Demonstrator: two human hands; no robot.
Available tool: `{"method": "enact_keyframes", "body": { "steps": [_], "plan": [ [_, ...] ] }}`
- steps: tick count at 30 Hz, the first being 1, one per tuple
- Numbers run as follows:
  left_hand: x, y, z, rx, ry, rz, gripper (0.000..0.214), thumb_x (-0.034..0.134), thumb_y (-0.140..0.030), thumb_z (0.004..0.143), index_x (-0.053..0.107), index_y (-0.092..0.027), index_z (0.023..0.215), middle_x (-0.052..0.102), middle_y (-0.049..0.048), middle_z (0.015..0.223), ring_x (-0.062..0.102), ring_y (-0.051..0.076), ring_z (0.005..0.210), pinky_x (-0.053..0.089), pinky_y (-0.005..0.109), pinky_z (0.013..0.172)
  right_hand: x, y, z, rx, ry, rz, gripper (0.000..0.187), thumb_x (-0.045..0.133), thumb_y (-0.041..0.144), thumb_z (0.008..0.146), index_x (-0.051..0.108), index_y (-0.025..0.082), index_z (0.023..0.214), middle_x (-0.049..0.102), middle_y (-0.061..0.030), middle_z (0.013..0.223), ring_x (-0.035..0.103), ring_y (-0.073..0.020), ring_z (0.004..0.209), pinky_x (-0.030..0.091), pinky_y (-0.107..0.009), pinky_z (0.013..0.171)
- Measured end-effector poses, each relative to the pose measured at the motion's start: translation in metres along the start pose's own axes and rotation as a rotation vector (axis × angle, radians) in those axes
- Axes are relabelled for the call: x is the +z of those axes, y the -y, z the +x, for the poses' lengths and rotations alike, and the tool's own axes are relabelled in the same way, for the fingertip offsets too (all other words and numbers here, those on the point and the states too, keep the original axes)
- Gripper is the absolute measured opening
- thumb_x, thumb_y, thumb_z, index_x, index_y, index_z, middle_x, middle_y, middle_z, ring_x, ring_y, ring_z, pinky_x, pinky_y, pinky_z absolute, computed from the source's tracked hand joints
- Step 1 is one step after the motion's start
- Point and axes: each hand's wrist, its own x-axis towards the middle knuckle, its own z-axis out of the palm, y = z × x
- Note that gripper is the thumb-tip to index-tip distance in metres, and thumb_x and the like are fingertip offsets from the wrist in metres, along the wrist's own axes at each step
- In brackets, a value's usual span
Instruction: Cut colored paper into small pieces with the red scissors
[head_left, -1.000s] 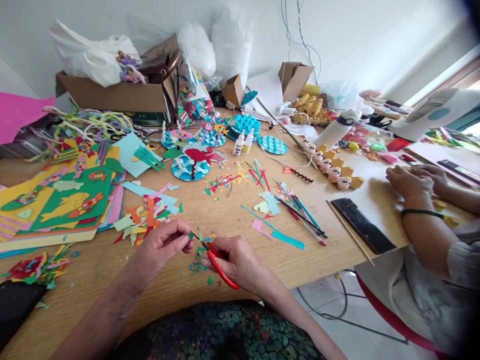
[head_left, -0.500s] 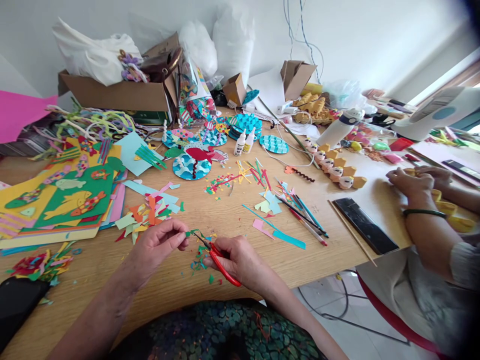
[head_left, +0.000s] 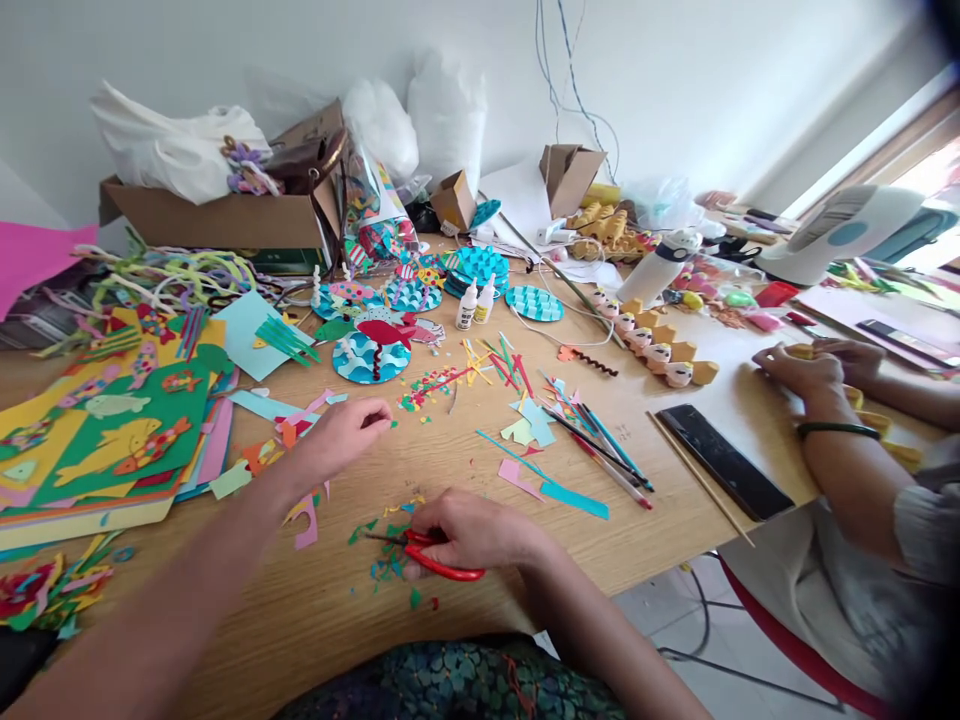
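Note:
My left hand (head_left: 346, 432) reaches forward over the table, its fingers pinched together. A tiny piece of green paper (head_left: 394, 424) shows at its fingertips. Low over the table, my right hand (head_left: 472, 528) is closed round the red handles of a pair of scissors (head_left: 450, 572). Their dark blades point left, above green and blue paper snippets (head_left: 386, 568). Just beyond my left fingertips is a scatter of small red, yellow and green bits (head_left: 431, 388). A blue round piece with a red paper fish (head_left: 384, 332) stands farther back.
Coloured paper sheets with fish cut-outs (head_left: 135, 430) are stacked at left. Two glue bottles (head_left: 475, 304) stand mid-table; pencils (head_left: 611, 445), a wooden stick (head_left: 701, 478) and a phone (head_left: 724, 460) lie right. A co-worker's hands (head_left: 814, 375) hold yellow pieces at the right edge.
My left hand has moved forward, away from the scissors, with the tiny green piece. My right hand has lowered the scissors toward the table, blades now pointing left. The view has shifted slightly.

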Motion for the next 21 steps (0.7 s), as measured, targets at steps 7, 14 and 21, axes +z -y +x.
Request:
{"method": "enact_keyframes", "body": {
  "steps": [7,14,21],
  "plan": [
    [0.023,0.018,0.061,0.034,0.042,0.089,0.019,0.043,-0.025,0.073,0.061,-0.019,0.068,0.059,-0.0002,0.064,0.052,0.017,0.063,0.034,0.024,0.056,-0.003,-0.016,-0.001,-0.025,0.017,0.238,0.036,0.055,0.046,0.079,0.049,0.016,0.061,0.041,0.0073,0.052,0.036,-0.0053,0.047,0.026,-0.017,0.044],
    [0.032,0.024,0.075,0.048,0.060,0.145,0.018,0.045,-0.022,0.072,0.062,-0.018,0.072,0.065,0.0041,0.074,0.056,0.019,0.068,0.037,0.025,0.059,-0.006,-0.015,-0.002,0.009,-0.005,0.185,0.037,0.057,0.046,0.078,0.048,0.016,0.059,0.043,0.0068,0.053,0.037,-0.0055,0.048,0.026,-0.018,0.045],
    [0.001,0.026,0.057,0.053,-0.002,0.167,0.020,0.042,-0.021,0.073,0.062,-0.019,0.077,0.065,0.0022,0.077,0.056,0.018,0.071,0.038,0.024,0.063,-0.006,-0.016,-0.003,0.030,-0.019,0.222,0.038,0.058,0.049,0.076,0.050,0.016,0.061,0.041,0.0072,0.054,0.035,-0.0057,0.049,0.025,-0.018,0.046]
  ]
}}
